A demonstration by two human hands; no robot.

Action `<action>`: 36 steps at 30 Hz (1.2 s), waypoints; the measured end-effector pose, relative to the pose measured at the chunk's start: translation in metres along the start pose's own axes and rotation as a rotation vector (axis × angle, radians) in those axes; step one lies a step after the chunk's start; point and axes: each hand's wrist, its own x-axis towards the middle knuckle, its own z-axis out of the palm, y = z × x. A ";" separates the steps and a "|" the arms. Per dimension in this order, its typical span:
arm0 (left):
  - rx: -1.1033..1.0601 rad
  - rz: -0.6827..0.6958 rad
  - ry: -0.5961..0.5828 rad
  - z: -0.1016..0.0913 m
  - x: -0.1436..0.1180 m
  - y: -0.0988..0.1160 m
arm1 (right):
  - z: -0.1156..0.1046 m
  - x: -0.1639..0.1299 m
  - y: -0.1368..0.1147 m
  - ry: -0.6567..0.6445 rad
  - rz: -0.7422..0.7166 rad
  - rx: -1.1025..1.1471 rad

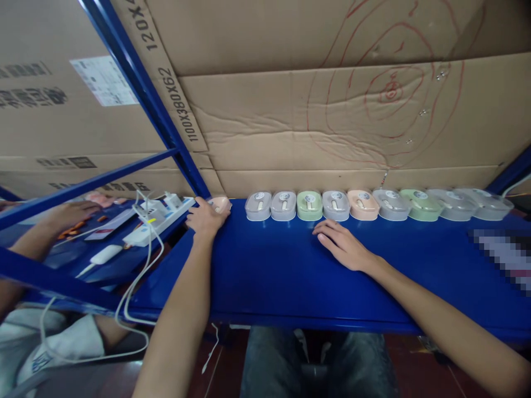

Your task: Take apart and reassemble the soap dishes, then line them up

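Observation:
My left hand (205, 220) is closed around a small pink plastic box with a clear lid (221, 205), at the left end of the blue shelf top (265, 271); my fingers cover part of the box. My right hand (342, 244) rests open on the shelf, fingers stretched out and holding nothing. Just behind its fingertips stand a green lidded box (310, 206) and a grey lidded box (336, 206). They belong to a row of similar boxes, including two more grey ones (258, 206) on the left and a peach one (364, 205) to the right.
A cardboard wall (257, 127) with red rings drawn on it rises behind the row. Left of a blue post (166, 127), a white power strip (166, 221) with cables lies near another person's hand (77, 214). A blurred-out flat object (506, 254) lies at the right.

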 end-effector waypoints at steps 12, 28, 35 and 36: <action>-0.542 1.010 -0.251 -0.053 -0.082 0.063 | 0.001 0.003 0.013 0.241 0.158 0.119; -0.583 1.292 -0.688 0.004 -0.152 0.085 | 0.007 0.000 0.013 0.036 -0.001 0.065; -0.644 1.176 -0.669 0.022 -0.153 0.077 | 0.006 0.001 0.014 0.055 0.025 0.058; -0.650 1.177 -0.670 0.023 -0.152 0.077 | 0.005 0.001 0.013 0.055 0.037 0.059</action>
